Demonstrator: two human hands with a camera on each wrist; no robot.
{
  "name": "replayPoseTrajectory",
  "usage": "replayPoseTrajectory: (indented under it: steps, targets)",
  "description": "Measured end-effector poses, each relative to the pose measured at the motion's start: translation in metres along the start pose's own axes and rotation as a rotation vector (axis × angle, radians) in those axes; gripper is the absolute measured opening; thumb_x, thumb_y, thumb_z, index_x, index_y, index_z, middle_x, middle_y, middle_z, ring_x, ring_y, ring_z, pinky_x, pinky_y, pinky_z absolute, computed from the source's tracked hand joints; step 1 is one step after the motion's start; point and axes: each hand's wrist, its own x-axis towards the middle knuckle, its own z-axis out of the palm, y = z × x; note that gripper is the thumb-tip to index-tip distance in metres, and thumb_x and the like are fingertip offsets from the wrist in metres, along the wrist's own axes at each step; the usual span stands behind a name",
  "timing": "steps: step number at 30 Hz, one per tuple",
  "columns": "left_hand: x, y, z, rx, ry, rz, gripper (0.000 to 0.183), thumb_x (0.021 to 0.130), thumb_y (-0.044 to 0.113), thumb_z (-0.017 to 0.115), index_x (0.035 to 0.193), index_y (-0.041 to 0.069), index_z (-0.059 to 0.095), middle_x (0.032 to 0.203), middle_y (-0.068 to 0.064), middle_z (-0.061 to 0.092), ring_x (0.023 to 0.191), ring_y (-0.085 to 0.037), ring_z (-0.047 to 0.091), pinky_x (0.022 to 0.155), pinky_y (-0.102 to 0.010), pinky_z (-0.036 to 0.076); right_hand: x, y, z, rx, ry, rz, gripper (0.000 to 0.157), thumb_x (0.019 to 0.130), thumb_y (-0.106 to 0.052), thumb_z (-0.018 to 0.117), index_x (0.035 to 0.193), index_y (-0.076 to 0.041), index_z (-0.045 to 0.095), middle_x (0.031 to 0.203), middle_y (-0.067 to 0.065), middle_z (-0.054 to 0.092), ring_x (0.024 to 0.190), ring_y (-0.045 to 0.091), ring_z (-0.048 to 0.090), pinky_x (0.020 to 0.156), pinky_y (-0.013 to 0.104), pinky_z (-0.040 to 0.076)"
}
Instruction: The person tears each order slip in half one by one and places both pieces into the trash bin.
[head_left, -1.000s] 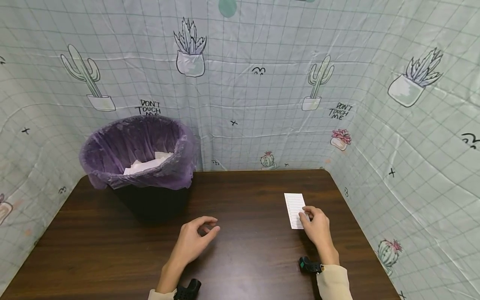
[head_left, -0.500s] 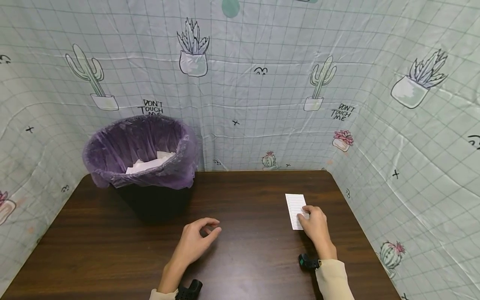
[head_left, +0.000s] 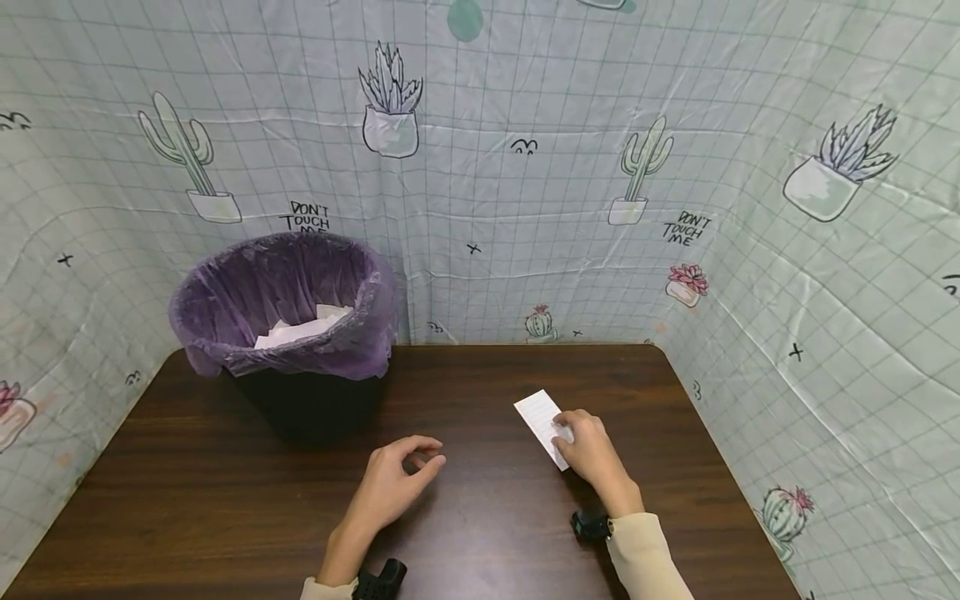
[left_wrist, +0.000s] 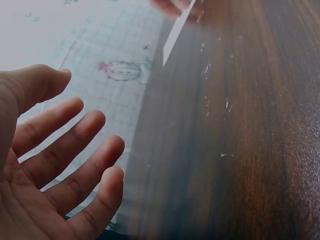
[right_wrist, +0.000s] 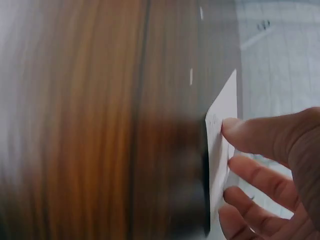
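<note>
A small white slip of lined paper (head_left: pixel 542 423) is pinched between the thumb and fingers of my right hand (head_left: pixel 592 450), right of the table's middle. In the right wrist view the paper (right_wrist: pixel 222 135) stands tilted close over the wood, thumb on one face and fingertips at the other. My left hand (head_left: pixel 390 483) hovers over the table at the front, its fingers loosely bent and nothing between them. The left wrist view shows the left palm and fingers (left_wrist: pixel 75 185) spread, with the paper's edge (left_wrist: pixel 176 35) at the top.
A black bin (head_left: pixel 307 404) lined with a purple bag (head_left: pixel 367 333) stands at the back left of the dark wooden table (head_left: pixel 465 383). White papers (head_left: pixel 300 332) lie inside it. A cactus-print curtain (head_left: pixel 480 192) closes off the back and sides.
My right hand has moved left with the paper, which has turned so its far end points to the left. The left hand has stayed almost in place.
</note>
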Motion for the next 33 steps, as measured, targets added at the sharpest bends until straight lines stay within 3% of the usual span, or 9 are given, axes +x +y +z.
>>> replayPoseTrajectory:
  steps: [8,15,21,24,28,33]
  targets:
    - [0.001,-0.002,-0.001,0.043,-0.004,0.061,0.02,0.093,0.017,0.077,0.11,0.006,0.076,0.102,-0.004,0.075,0.081,-0.01,0.066,0.071,-0.023,0.055,0.0,-0.036,0.017,0.04,-0.075,-0.119,0.023,0.081,0.0,0.083,0.102,-0.002,0.074,0.106,0.013,0.073,0.103,0.037,0.064,0.089,0.049,0.053]
    - [0.004,-0.003,-0.009,0.062,0.012,0.048,0.02,0.092,0.015,0.077,0.109,0.005,0.076,0.099,-0.003,0.074,0.081,-0.011,0.066,0.07,-0.023,0.054,-0.004,-0.063,0.029,0.084,-0.168,-0.182,0.024,0.083,0.001,0.082,0.105,-0.003,0.074,0.111,0.012,0.074,0.107,0.035,0.063,0.089,0.046,0.055]
    - [0.005,-0.004,-0.012,0.068,0.012,0.037,0.021,0.092,0.015,0.077,0.111,0.004,0.075,0.098,-0.001,0.074,0.08,-0.01,0.065,0.07,-0.023,0.054,-0.005,-0.073,0.032,0.098,-0.248,-0.271,0.023,0.085,0.004,0.078,0.106,-0.007,0.076,0.113,0.009,0.076,0.108,0.032,0.062,0.091,0.047,0.054]
    - [0.005,-0.003,-0.014,0.061,0.005,0.026,0.022,0.092,0.015,0.077,0.111,0.004,0.075,0.097,-0.001,0.074,0.08,-0.01,0.065,0.07,-0.022,0.054,-0.004,-0.075,0.032,0.106,-0.248,-0.296,0.024,0.085,0.006,0.077,0.105,-0.007,0.077,0.112,0.009,0.076,0.107,0.032,0.063,0.092,0.047,0.054]
    - [0.007,-0.003,-0.015,0.054,0.012,0.034,0.022,0.092,0.014,0.077,0.111,0.004,0.075,0.097,-0.002,0.074,0.081,-0.012,0.066,0.069,-0.023,0.053,-0.001,-0.072,0.032,0.135,-0.202,-0.268,0.022,0.085,0.003,0.078,0.105,-0.005,0.076,0.11,0.01,0.075,0.104,0.031,0.064,0.092,0.047,0.053]
    - [0.011,-0.005,-0.01,0.061,0.02,0.046,0.023,0.093,0.017,0.077,0.113,0.006,0.075,0.105,-0.005,0.075,0.083,-0.015,0.068,0.07,-0.025,0.054,0.001,-0.064,0.03,0.17,-0.117,-0.119,0.025,0.085,-0.005,0.082,0.109,-0.005,0.075,0.109,0.009,0.072,0.106,0.033,0.063,0.093,0.051,0.051]
